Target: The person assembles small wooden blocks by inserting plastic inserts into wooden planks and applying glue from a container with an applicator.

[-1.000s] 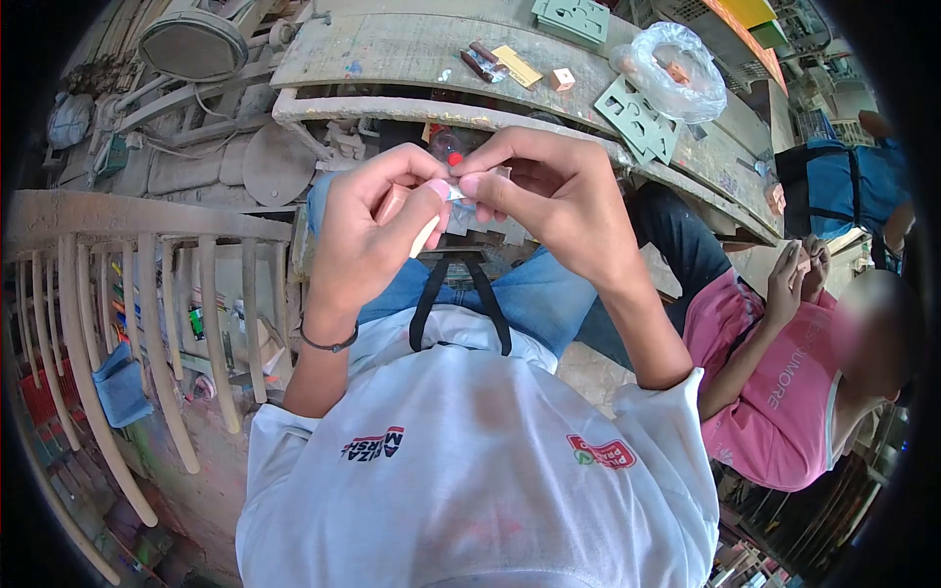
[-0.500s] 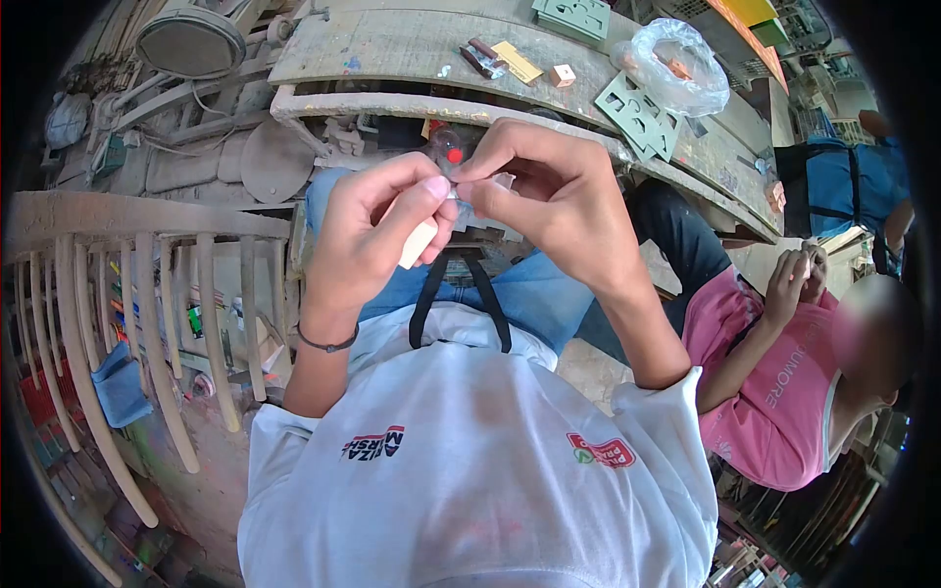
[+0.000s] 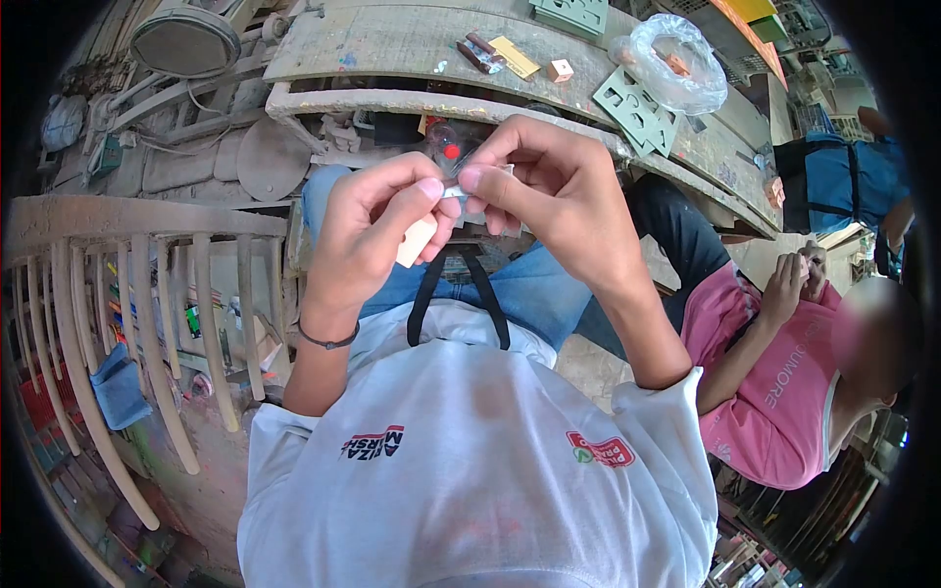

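Observation:
My left hand [image 3: 377, 216] is closed, its lower fingers curled round a pale wooden block [image 3: 417, 242]. Its thumb and forefinger pinch one end of a small whitish strip [image 3: 455, 192]. From the other side my right hand [image 3: 554, 186] pinches the strip with thumb and forefinger, the fingertips of both hands close together. Pale, partly see-through film shows under and behind the right fingers, which hide most of it. Both hands are above my lap, in front of the table edge. A clear bottle with a red cap [image 3: 451, 151] lies just beyond the fingertips.
The wooden table [image 3: 392, 49] holds green stencil plates [image 3: 637, 113], a clear plastic bag [image 3: 676, 64], a small wooden cube [image 3: 560, 71], a yellow strip [image 3: 515, 57] and dark brown pieces [image 3: 478, 54]. A slatted wooden bench [image 3: 147, 220] is at left. A person in pink [image 3: 765, 382] sits at right.
My fingertips have drawn slightly apart, so more of the whitish strip shows between them. The right hand's fingers have shifted; the left still holds the block.

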Demonstrator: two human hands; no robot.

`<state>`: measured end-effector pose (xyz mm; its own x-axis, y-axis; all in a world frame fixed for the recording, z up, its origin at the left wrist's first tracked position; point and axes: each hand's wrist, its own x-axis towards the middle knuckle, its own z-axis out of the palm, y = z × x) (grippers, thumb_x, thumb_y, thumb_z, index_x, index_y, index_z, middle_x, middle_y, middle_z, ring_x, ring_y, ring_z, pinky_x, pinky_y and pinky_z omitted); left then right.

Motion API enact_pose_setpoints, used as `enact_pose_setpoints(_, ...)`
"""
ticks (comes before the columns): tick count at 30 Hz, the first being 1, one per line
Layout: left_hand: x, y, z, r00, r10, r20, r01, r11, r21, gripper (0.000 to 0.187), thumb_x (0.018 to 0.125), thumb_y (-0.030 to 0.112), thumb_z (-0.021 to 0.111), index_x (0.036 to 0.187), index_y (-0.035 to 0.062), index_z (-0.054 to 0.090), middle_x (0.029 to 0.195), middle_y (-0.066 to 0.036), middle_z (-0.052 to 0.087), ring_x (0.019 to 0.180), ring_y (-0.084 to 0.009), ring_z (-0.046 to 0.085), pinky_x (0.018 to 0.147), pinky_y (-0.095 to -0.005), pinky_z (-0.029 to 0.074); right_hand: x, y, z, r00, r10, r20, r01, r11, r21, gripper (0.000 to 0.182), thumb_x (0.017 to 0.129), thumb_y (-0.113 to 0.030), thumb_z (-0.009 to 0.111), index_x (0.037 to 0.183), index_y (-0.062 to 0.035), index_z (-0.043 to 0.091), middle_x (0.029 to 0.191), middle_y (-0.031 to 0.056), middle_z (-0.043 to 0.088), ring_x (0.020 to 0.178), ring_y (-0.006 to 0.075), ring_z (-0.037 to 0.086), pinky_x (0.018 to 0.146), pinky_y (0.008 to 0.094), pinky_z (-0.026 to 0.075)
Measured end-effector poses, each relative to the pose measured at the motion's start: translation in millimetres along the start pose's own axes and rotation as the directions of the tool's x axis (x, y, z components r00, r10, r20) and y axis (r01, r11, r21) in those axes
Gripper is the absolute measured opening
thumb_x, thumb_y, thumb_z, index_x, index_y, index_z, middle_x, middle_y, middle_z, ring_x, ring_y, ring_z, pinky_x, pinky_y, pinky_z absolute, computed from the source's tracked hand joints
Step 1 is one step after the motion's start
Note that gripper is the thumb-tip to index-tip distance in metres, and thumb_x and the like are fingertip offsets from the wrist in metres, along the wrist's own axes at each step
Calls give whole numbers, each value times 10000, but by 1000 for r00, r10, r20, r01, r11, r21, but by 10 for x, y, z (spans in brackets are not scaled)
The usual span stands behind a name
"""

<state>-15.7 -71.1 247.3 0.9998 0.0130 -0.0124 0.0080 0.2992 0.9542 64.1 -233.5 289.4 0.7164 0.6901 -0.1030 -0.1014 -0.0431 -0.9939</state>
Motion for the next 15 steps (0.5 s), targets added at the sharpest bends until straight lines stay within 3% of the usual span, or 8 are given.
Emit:
enact_pose_setpoints(5, 23, -57, 9, 992, -103, 67, 113, 981, -159, 215, 919, 166, 474, 802, -9, 519, 624, -69, 505, 497, -110, 457, 430, -220, 332, -14, 41, -4, 996, -94, -9, 93, 992, -89, 32, 831, 30, 592, 812, 35, 566, 727, 21, 593, 683, 39, 566, 593, 185, 462)
enact_pose_setpoints(9, 39, -71, 14, 987, -127, 100, 145, 969, -200, 223, 916, 172, 478, 788, -8, 508, 595, -62, 483, 485, -113, 442, 427, -224, 323, -39, 76, -10, 993, -120, -7, 119, 990, -78, 35, 824, 50, 586, 808, 32, 561, 721, 7, 568, 686, 33, 551, 597, 177, 449)
enact_pose_setpoints(11, 44, -93, 3, 983, -126, 132, 160, 943, -291, 208, 912, 155, 506, 802, -13, 560, 623, -50, 531, 500, -89, 457, 438, -212, 335, -49, 88, -6, 989, -143, 23, 143, 990, 21, 34, 820, 62, 580, 819, 33, 563, 742, 2, 556, 692, 36, 535, 604, 179, 440)
enact_pose_setpoints(15, 65, -109, -11, 975, -140, 175, 198, 901, -385, 200, 913, 149, 505, 814, -16, 562, 636, -51, 534, 512, -90, 459, 440, -213, 335, -41, 147, -41, 982, -190, 12, 190, 982, -1, 49, 795, 75, 589, 813, 31, 576, 773, 14, 563, 714, 56, 554, 622, 201, 455)
